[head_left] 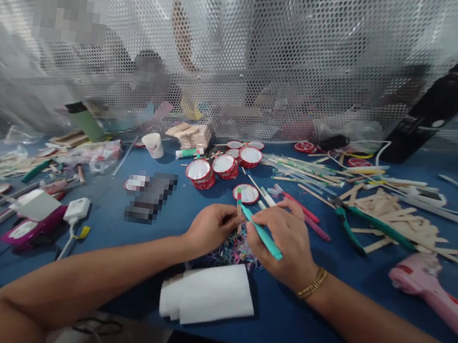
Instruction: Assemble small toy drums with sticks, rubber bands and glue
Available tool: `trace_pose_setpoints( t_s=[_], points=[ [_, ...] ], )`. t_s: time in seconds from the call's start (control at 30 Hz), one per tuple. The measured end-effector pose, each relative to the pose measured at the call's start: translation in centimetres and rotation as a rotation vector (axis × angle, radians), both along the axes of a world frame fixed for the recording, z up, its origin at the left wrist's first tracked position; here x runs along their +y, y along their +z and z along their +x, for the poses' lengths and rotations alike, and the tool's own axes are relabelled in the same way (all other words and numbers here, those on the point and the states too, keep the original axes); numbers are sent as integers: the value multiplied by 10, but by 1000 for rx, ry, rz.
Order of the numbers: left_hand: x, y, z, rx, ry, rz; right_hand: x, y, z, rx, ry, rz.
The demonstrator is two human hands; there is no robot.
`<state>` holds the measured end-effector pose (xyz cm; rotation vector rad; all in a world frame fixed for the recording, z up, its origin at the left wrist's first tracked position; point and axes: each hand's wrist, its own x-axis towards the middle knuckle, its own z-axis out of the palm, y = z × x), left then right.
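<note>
My right hand grips a teal craft knife like a pen, its tip pointing up and left toward my left hand. My left hand is pinched on a thin wooden stick that meets the knife tip. Both hands hover over a small heap of coloured scraps on the blue table. A gold bracelet sits on my right wrist. A curled white sheet lies just in front of my hands.
Several red-rimmed white cups stand behind the hands. A pile of wooden sticks, green pliers and a pink glue gun lie to the right. White adapters and clutter fill the left. A perforated metal screen closes the back.
</note>
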<state>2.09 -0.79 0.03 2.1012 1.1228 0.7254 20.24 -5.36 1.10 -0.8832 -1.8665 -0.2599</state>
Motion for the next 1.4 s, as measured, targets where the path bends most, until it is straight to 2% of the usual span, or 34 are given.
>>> trace_pose_setpoints(
  t_s=[0.5, 0.77, 1.1, 1.4],
  points=[
    [-1, 1, -2, 13, -23, 88, 2, -2, -2, 12, 26, -39],
    [-1, 1, -2, 13, -25, 77, 2, -2, -2, 6, 64, -7],
    [-1, 1, -2, -29, -35, 49, 3, -3, -2, -11, 37, -50],
    [-1, 0, -3, -16, -3, 39, 2, 2, 1, -19, 13, -10]
  ],
)
